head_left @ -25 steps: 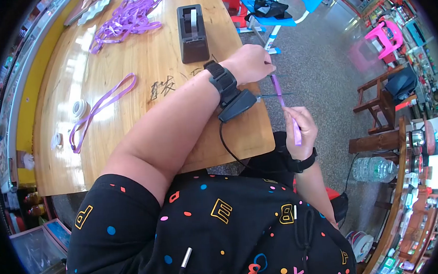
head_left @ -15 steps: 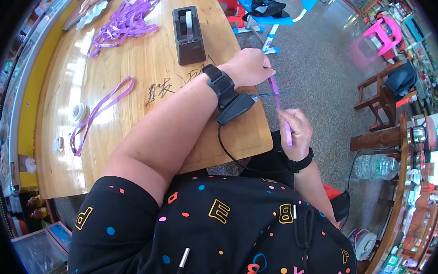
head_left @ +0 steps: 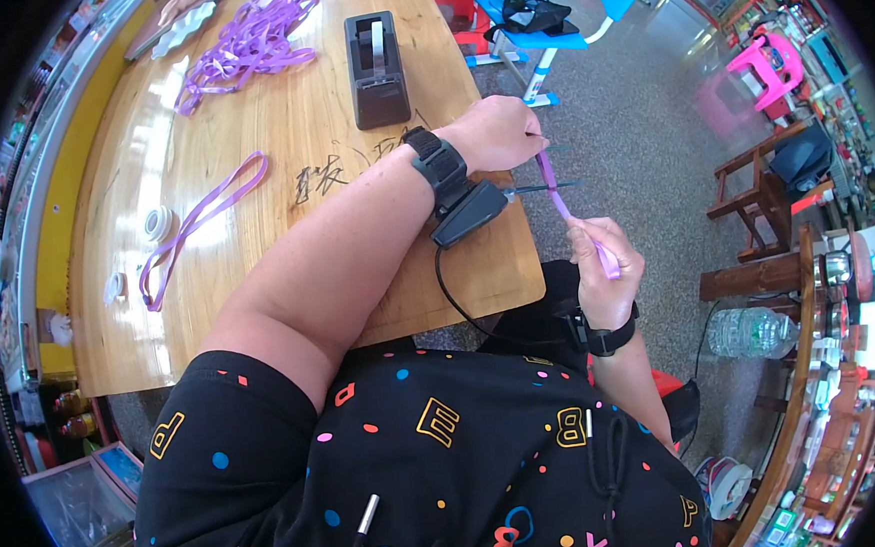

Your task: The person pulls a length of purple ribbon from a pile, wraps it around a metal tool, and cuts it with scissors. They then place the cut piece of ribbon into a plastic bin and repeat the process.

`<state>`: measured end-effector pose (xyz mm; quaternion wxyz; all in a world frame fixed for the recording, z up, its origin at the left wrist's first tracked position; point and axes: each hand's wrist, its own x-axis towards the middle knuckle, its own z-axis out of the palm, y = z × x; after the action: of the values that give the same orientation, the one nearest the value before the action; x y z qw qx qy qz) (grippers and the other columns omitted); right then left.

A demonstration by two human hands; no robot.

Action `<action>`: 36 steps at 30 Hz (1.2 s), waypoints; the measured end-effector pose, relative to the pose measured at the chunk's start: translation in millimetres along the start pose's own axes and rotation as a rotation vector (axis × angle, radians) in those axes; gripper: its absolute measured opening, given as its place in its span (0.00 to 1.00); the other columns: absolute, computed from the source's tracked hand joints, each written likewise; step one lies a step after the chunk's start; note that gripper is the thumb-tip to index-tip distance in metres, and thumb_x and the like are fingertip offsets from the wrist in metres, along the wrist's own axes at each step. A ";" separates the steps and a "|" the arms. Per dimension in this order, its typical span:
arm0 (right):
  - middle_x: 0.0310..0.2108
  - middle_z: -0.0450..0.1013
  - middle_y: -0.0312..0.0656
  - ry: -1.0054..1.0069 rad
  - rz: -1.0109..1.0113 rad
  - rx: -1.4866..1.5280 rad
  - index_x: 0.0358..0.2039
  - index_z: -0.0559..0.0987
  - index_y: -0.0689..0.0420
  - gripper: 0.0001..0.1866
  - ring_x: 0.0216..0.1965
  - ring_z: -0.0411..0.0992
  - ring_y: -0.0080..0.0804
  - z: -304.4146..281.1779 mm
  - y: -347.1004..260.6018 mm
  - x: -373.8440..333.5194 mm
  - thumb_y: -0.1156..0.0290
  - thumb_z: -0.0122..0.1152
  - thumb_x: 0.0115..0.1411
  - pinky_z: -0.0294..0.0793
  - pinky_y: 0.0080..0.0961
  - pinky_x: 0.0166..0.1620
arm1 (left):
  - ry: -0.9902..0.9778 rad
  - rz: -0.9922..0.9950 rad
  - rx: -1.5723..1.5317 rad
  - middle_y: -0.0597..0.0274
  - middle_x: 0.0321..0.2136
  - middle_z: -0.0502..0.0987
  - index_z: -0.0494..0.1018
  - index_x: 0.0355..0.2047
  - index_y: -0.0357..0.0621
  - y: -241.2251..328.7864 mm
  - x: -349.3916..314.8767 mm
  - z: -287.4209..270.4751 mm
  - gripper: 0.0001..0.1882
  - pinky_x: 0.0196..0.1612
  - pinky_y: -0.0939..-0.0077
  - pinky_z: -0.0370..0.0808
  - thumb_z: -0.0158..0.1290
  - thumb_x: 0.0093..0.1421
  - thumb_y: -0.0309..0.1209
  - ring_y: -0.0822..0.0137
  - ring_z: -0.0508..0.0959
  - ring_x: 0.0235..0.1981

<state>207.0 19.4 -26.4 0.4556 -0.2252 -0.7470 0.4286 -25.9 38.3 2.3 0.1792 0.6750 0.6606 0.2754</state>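
A purple ribbon [head_left: 563, 204] runs taut between my hands, just past the table's right edge. My left hand [head_left: 497, 134] pinches its upper end with curled fingers. Lower and nearer my body, my right hand [head_left: 610, 271] grips it between thumb and fingers, and a short tail hangs over the fingers. A black corded device [head_left: 472, 215] sits at the table edge below my left wrist. Its thin dark prong reaches across the ribbon; whether they touch I cannot tell. On the table to the left lies a folded purple lanyard strap [head_left: 204, 216].
A black tape dispenser [head_left: 378, 77] stands beyond my left forearm on the wooden table [head_left: 354, 218]. A heap of purple straps [head_left: 253, 39] lies at the far left. White rolls [head_left: 158, 224] rest by the lone strap. A blue chair [head_left: 543, 36] stands behind the table.
My right hand has moved slightly right and down, slanting the lower part of the ribbon outward. My left hand and the black device stay in place.
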 end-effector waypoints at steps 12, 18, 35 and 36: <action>0.25 0.71 0.34 0.031 0.064 -0.019 0.35 0.80 0.63 0.06 0.22 0.64 0.14 1.2 -25.4 56.4 0.76 0.59 0.59 0.63 0.12 0.25 | -0.186 0.224 -0.378 0.55 0.28 0.78 0.79 0.32 0.40 19.3 -4.1 -11.5 0.11 0.37 0.74 0.73 0.60 0.48 0.31 0.63 0.78 0.31; 0.23 0.71 0.33 0.002 0.097 -0.063 0.36 0.81 0.62 0.08 0.21 0.63 0.14 -2.4 -29.3 73.6 0.73 0.60 0.58 0.61 0.11 0.24 | -0.227 0.249 -0.259 0.55 0.25 0.78 0.79 0.29 0.39 32.9 -10.0 -13.4 0.11 0.32 0.73 0.72 0.60 0.49 0.34 0.64 0.77 0.27; 0.22 0.70 0.28 0.058 0.056 0.084 0.34 0.81 0.61 0.05 0.21 0.62 0.11 -8.9 -36.8 102.3 0.75 0.61 0.57 0.58 0.10 0.24 | -0.247 0.188 -0.515 0.62 0.26 0.80 0.78 0.38 0.39 23.2 -4.0 -5.1 0.13 0.36 0.78 0.72 0.60 0.52 0.30 0.75 0.75 0.28; 0.22 0.70 0.28 0.057 0.057 0.084 0.34 0.81 0.61 0.05 0.21 0.62 0.11 -9.2 -37.0 102.1 0.75 0.61 0.57 0.58 0.10 0.24 | -0.246 0.187 -0.516 0.62 0.26 0.80 0.78 0.38 0.39 22.7 -4.1 -5.2 0.13 0.36 0.78 0.72 0.60 0.52 0.30 0.75 0.75 0.28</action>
<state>167.7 78.0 56.6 0.4733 -0.2392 -0.7084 0.4657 -11.0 32.2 19.6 0.3973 0.6934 0.4772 0.3656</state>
